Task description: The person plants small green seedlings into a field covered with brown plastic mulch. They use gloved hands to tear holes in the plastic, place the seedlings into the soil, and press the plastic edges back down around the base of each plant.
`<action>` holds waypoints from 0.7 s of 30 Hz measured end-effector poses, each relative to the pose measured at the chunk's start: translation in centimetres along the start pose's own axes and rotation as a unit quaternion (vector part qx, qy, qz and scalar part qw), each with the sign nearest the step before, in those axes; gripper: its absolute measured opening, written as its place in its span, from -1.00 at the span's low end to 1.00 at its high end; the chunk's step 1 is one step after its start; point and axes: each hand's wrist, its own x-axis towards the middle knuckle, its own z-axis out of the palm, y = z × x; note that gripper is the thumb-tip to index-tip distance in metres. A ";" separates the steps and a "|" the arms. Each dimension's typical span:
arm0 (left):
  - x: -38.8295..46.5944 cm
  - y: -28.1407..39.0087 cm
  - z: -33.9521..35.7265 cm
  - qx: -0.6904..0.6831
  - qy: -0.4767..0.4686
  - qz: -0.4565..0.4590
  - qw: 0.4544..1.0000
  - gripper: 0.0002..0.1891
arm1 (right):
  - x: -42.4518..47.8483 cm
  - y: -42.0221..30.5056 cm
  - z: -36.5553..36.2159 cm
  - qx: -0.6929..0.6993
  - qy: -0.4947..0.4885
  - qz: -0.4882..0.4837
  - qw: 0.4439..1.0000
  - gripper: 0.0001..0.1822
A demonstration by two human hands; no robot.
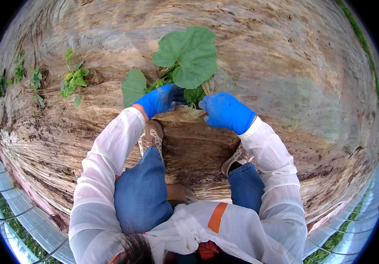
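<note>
A leafy vine plant (194, 56) with broad green leaves, like a melon or squash, grows through an opening in plastic mulch film (183, 115). My left hand (163, 99), in a soiled blue glove, reaches in at the plant's left side. Its fingertips are partly hidden beside the crinkled lower leaves (194, 95), so its grip is unclear. On the other side, my right hand (224, 110), gloved in blue too, has its fingers curled at the raised film edge and appears to pinch it. A smaller broad leaf (134, 86) lies left of my left wrist.
Several smaller plants (74, 81) stand in a row to the left. My shoes (151, 137) rest on the film, one on each side of bare-looking brown ground (197, 145). Curved hoops with clear sheeting (21, 201) run along the lower left rim.
</note>
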 end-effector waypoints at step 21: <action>-3.7 0.7 3.1 -0.196 -0.057 0.088 0.975 -0.58 | 0.5 -0.3 -5.8 0.190 -0.257 0.032 0.947 -0.45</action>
